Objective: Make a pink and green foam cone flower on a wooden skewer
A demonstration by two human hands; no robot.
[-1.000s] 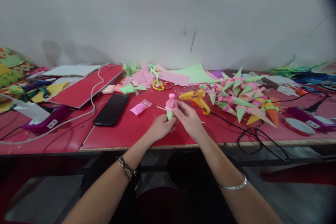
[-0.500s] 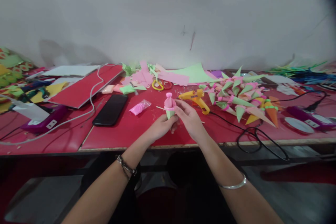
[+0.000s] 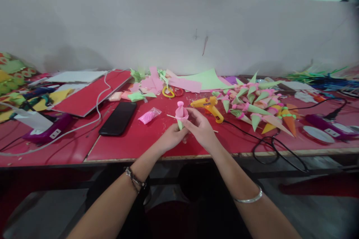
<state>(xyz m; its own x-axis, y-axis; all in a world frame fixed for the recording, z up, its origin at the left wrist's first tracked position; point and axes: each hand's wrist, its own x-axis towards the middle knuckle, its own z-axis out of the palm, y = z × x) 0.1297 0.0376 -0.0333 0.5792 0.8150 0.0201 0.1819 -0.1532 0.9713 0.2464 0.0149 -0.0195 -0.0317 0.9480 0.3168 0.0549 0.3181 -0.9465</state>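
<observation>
Above the front of the red table, a small pink and green paper cone (image 3: 181,113) with a pink knob on top is held between both hands. My left hand (image 3: 174,136) is closed round its green lower part. The fingers of my right hand (image 3: 199,126) pinch the pink rim from the right side. A thin pale stick (image 3: 171,116) shows just left of the cone. Behind my right hand lies a yellow glue gun (image 3: 209,107). To the left of the cone rests a small bag of pink clay-like material (image 3: 150,115).
A black phone (image 3: 118,118) lies left, near a red board (image 3: 91,93) and a white cable. Finished-looking paper cones (image 3: 254,101) are heaped at right. Yellow-handled scissors (image 3: 168,91) and paper scraps (image 3: 185,83) lie behind. Purple power strips (image 3: 333,126) sit at both sides; a black cord (image 3: 269,145) hangs over the edge.
The cone has tilted slightly and its pink rim now faces more towards me. My right fingers have shifted a little along the rim; the left hand keeps its hold.
</observation>
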